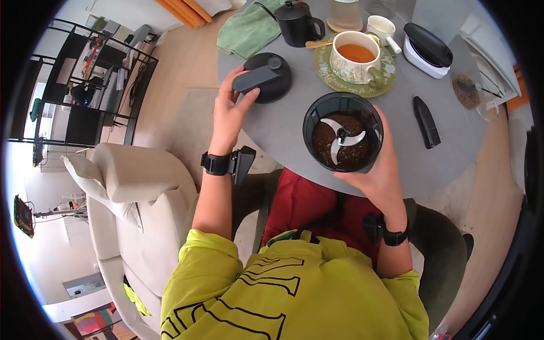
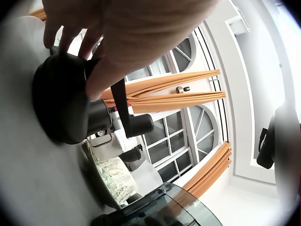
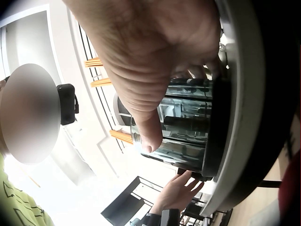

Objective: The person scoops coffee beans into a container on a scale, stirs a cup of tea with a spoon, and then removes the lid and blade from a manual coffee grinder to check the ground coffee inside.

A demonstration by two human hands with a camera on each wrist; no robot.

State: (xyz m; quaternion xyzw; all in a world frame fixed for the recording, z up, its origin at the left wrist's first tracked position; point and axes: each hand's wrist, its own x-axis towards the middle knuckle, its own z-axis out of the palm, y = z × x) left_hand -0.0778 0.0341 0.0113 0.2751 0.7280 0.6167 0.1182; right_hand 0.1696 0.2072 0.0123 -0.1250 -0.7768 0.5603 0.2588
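Note:
My right hand [image 1: 385,170] grips a see-through dark chopper bowl [image 1: 310,135] by its right side, thumb at the front. Inside it, a curved metal blade [image 1: 354,140] stands over dark brown crumbly stuff [image 1: 344,124]. In the right wrist view the bowl [image 3: 186,143] is upright at the table's edge, thumb and fingers around its wall. To the left, a round black lid with a crank handle [image 1: 277,85] lies on the table. My left hand [image 1: 228,116] holds it by the crank side; the left wrist view shows thumb and fingers over the lid [image 2: 61,99].
Behind the bowl, a patterned cup [image 1: 347,71] of orange-brown liquid stands on a green plate [image 1: 324,73]. A black kettle [image 1: 293,25] and green cloth [image 1: 249,28] are at the back left. On the right lie a black handheld device [image 1: 426,122] and a black-and-white case [image 1: 428,51].

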